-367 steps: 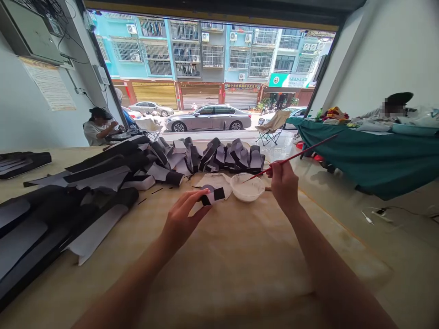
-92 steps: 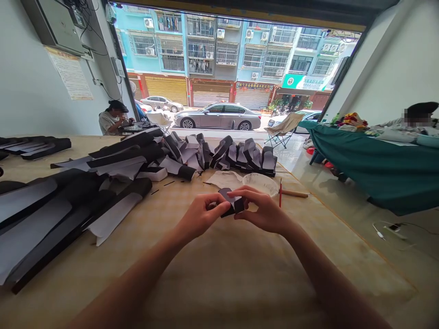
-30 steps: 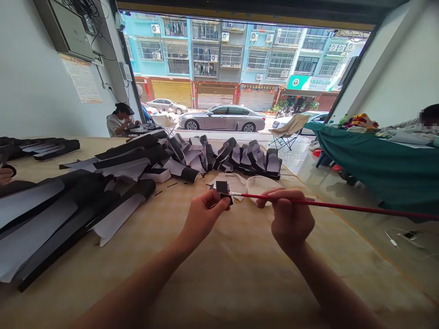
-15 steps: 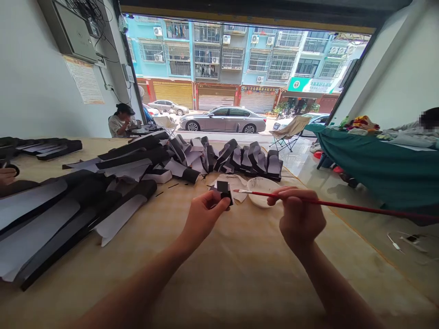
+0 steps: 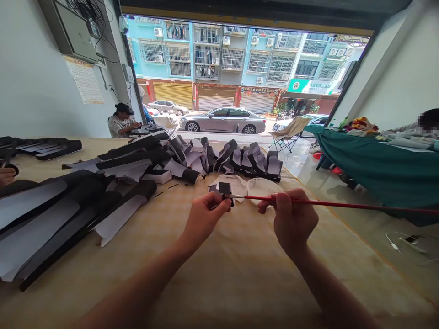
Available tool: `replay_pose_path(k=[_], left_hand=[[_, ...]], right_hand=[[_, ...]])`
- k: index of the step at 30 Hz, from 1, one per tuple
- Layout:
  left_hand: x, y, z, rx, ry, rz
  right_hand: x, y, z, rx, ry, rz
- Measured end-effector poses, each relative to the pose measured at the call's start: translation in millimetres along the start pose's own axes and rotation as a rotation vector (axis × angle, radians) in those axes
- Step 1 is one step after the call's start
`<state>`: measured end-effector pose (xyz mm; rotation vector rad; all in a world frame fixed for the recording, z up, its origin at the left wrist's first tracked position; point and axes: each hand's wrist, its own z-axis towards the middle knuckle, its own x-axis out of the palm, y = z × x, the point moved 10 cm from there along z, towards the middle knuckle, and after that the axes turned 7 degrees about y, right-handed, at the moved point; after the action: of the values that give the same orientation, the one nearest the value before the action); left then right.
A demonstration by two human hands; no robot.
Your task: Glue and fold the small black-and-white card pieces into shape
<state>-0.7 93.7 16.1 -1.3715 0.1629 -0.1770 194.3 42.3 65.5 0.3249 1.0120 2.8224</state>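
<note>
My left fingers [image 5: 208, 199] pinch the small black-and-white piece [image 5: 224, 188] by its near left side above the bench [image 5: 236, 260]; my right fingers [image 5: 283, 203] grip the red brush [image 5: 336, 204], tip at the piece

It's a street-front workshop: black-and-white pieces [image 5: 132, 169] heap a table [image 5: 219, 269], cars [image 5: 222, 119] outside.

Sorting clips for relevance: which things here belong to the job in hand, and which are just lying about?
Likely in the job:
piece in the left hand
brush in the right hand
bowl
probably the piled pieces

Apparently just lying about:
black strips
chair
car
power strip
</note>
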Motion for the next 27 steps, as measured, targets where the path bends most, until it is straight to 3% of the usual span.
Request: replay_pose_path(k=[9,18,27], left_hand=[[1.0,-1.8,-1.9,0.001,-0.001,0.042],[-4.7,-0.1,0.5,0.001,-0.03,0.031],[3.0,-2.6,-0.4,0.008,0.004,0.01]], right_hand=[[0.8,4.3,1.0,-0.035,0.019,-0.099],[-13.9,4.7,6.5,-0.029,-0.077,-0.048],[3.3,0.8,1.9,0.005,0.034,-0.028]])
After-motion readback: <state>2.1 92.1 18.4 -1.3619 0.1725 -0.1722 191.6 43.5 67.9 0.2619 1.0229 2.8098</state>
